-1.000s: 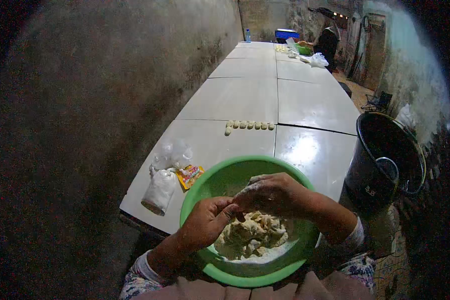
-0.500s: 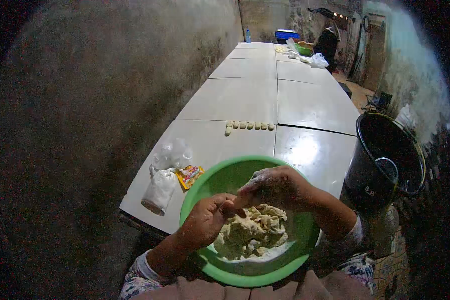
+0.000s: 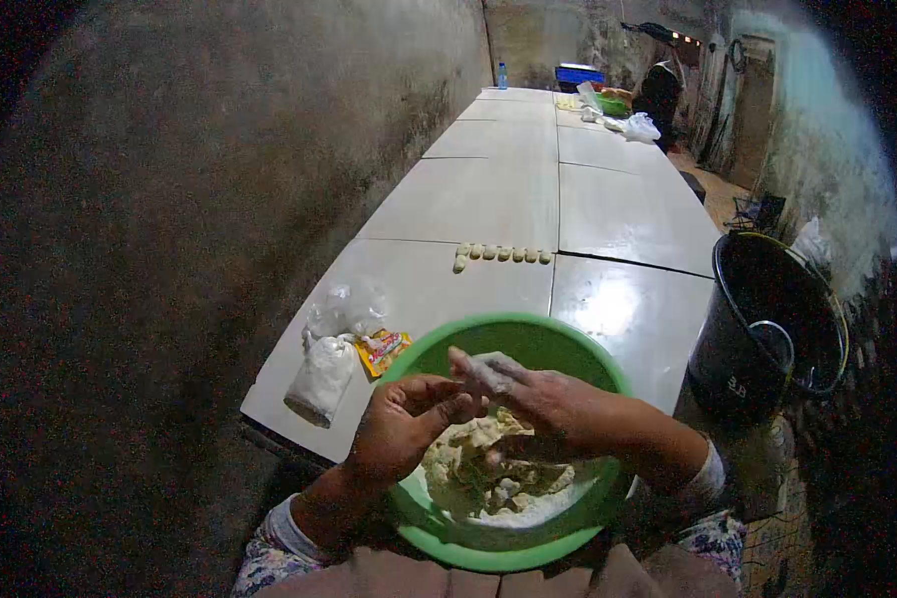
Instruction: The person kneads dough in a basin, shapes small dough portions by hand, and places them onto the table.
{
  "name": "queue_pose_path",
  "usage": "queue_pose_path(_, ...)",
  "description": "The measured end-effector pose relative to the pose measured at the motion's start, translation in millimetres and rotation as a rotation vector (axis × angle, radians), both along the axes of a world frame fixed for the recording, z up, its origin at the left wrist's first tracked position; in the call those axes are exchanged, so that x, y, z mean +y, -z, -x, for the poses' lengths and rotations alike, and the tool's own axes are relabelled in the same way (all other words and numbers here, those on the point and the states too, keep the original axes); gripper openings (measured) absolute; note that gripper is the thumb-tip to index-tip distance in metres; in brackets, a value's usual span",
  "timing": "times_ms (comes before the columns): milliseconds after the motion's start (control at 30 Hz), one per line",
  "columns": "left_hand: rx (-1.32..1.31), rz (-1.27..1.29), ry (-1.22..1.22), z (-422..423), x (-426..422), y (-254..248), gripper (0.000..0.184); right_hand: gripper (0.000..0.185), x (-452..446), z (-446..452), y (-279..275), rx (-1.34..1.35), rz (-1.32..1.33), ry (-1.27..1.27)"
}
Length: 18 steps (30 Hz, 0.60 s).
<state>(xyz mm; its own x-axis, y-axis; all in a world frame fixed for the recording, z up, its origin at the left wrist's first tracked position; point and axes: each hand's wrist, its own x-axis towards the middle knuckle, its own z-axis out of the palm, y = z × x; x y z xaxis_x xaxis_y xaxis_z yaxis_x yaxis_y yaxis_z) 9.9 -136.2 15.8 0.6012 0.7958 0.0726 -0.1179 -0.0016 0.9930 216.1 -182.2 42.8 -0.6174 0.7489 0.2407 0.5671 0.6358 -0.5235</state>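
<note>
A green basin (image 3: 508,560) holds a pale, crumbly, shredded mixture (image 3: 478,468) with loose white flour along its near side. Above the basin my two hands meet at their fingertips. My left hand (image 3: 409,424) is closed, thumb against curled fingers; whatever it pinches is hidden. Flour whitens my right hand (image 3: 533,394), which reaches across from the right, palm turned inward, with its fingers stretched toward the left fingertips and one digit lower, over the mixture.
On the white table, small pale shaped pieces (image 3: 503,254) lie in a row. Left of the basin are a bag of white powder (image 3: 321,384), a crumpled clear bag (image 3: 349,311) and a yellow packet (image 3: 384,351). A black bucket (image 3: 738,359) stands at right. A dark figure (image 3: 658,95) is far back.
My right hand has shifted slightly down and left, its fingers now overlapping above the left fingertips. My left fingers have turned upward. The camera view has moved a little.
</note>
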Motion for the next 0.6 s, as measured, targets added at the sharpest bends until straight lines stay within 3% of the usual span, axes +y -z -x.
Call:
queue_pose_path(67,0.033,-0.031,-0.013,0.2,-0.5,-3.3,0.023,0.091,-1.3,0.5,3.1,0.201,0.018,0.043)
queue_pose_path(167,0.050,-0.055,0.022,1.0,-3.1,-10.0,0.022,0.086,1.0,-2.3,-7.3,0.008,0.011,-0.064)
queue_pose_path(300,-0.096,-0.003,0.014,-0.1,-0.1,3.0,0.021,0.078,-0.9,0.6,-5.9,0.294,0.037,0.057)
queue_pose_path(333,-0.076,-0.018,0.009,1.0,0.3,3.3,0.020,0.067,-1.7,0.2,-5.3,0.366,0.048,0.065)
queue_pose_path(367,-0.057,-0.035,0.006,1.6,0.7,3.3,0.020,0.067,1.1,-1.3,-2.4,0.366,0.048,0.065)
queue_pose_path(433,0.012,-0.015,0.009,1.3,-2.1,-6.1,0.020,0.053,12.7,-6.0,10.0,0.230,-0.148,0.029)
queue_pose_path(467,0.081,0.004,0.011,1.4,-3.3,-9.8,0.020,0.043,15.7,-7.2,15.8,0.284,-0.188,0.015)
queue_pose_path(600,0.137,-0.046,0.099,3.0,-1.7,-9.3,0.021,0.042,12.7,-11.7,12.5,0.243,-0.156,-0.025)
